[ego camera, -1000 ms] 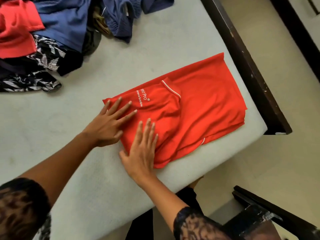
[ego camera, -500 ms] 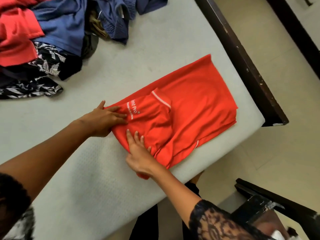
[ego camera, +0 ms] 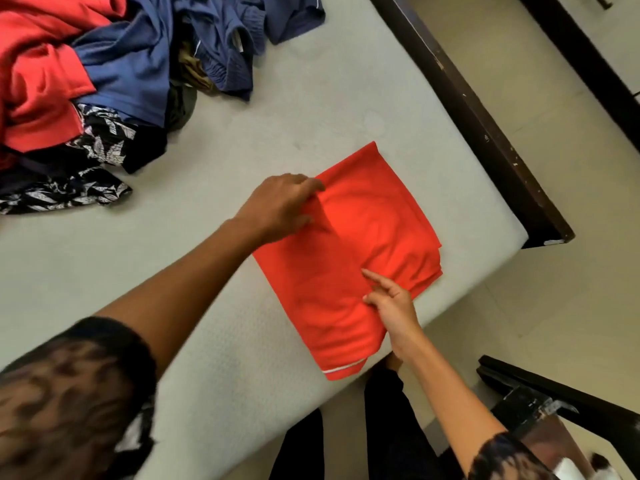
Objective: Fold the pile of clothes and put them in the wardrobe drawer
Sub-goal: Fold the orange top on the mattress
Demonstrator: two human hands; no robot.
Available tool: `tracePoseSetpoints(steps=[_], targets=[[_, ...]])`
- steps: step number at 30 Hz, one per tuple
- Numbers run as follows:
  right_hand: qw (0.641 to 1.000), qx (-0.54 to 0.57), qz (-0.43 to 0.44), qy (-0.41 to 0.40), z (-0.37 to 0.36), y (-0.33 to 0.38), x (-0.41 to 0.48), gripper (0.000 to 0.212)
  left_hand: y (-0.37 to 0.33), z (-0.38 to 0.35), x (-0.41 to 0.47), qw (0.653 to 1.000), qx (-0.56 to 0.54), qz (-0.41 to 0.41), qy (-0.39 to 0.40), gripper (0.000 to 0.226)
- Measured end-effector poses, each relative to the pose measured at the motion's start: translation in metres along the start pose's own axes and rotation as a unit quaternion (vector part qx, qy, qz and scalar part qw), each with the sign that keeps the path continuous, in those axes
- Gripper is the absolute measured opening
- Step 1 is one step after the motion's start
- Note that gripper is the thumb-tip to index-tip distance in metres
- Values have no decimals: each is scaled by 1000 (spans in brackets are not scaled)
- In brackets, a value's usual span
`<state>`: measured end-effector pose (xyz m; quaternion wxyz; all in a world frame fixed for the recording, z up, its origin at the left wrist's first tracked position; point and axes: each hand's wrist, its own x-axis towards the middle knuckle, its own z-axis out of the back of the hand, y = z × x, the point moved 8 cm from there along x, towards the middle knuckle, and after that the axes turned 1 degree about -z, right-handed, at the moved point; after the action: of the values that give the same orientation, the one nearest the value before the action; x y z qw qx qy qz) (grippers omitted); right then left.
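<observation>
A red shirt (ego camera: 349, 271) lies folded into a compact rectangle near the right front corner of the grey mattress (ego camera: 242, 358); a white-trimmed hem shows at its near end. My left hand (ego camera: 277, 209) grips the shirt's far left edge, fingers curled over the fabric. My right hand (ego camera: 391, 303) pinches the folded layer at the near right side, index finger stretched out across the cloth. The unfolded pile of clothes (ego camera: 86, 91), red, blue and black-and-white patterned, sits at the far left of the mattress. No wardrobe drawer is in view.
A dark wooden bed frame (ego camera: 478, 133) runs along the mattress's right side, with beige floor (ego camera: 554, 289) beyond it. A dark piece of furniture (ego camera: 540, 400) stands at the lower right, beside my legs.
Both hands took hold of the shirt's collar end and carried it over to the right onto the rest, hiding the logo. The shirt is now half as long.
</observation>
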<state>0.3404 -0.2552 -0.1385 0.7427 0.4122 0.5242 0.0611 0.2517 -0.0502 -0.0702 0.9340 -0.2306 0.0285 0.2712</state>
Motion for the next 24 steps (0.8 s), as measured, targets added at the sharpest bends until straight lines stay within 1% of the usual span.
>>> tracePoseSetpoints(steps=[1,2,3,4,5,6,7,8,9,10,12,13,15,17,19,21,22,24], targets=[[999,-14,12,-35,11,-2,6,50,-7,-4,2,998,25,-23,-52,48],[997,-33,28,-68,19,-3,12,45,-11,-12,-1,995,44,-41,-84,47],[992,-60,47,-98,25,-3,15,40,-15,-24,-6,992,70,-56,-90,45],[984,-97,72,-128,27,0,18,36,-17,-40,-13,989,104,-72,-76,44],[969,-153,106,-163,28,4,16,34,-18,-56,-24,984,140,-92,-59,46],[939,-232,156,-201,24,14,11,33,-17,-71,-36,980,162,-112,-39,50],[891,-319,220,-235,13,26,3,35,-12,-84,-49,978,168,-126,-18,58],[843,-388,277,-250,-3,32,-6,42,-5,-93,-59,978,166,-129,6,69],[812,-435,309,-236,-23,32,-14,53,3,-99,-66,978,165,-128,23,82],[799,-469,318,-201,-45,26,-21,65,12,-103,-70,977,167,-124,40,96],[793,-518,293,-132,-82,2,-28,88,22,-106,-73,973,179,-123,72,121],[785,-542,278,-116,-96,-10,-29,97,24,-108,-72,971,187,-124,87,130],[766,-589,238,-98,-112,-31,-21,114,25,-112,-68,967,205,-115,102,143],[764,-614,177,-85,-114,-41,-5,124,26,-117,-62,963,231,-97,101,147],[767,-625,130,-66,-112,-44,3,120,28,-124,-58,962,236,-78,110,143],[770,-622,140,-22,-115,-36,0,103,29,-124,-57,970,211,-67,103,135],[786,-602,140,23,-115,-33,-2,95,25,-119,-57,971,209,-79,90,129],[826,-537,114,128,-106,-20,-4,88,15,-99,-52,973,194,-116,53,109]])
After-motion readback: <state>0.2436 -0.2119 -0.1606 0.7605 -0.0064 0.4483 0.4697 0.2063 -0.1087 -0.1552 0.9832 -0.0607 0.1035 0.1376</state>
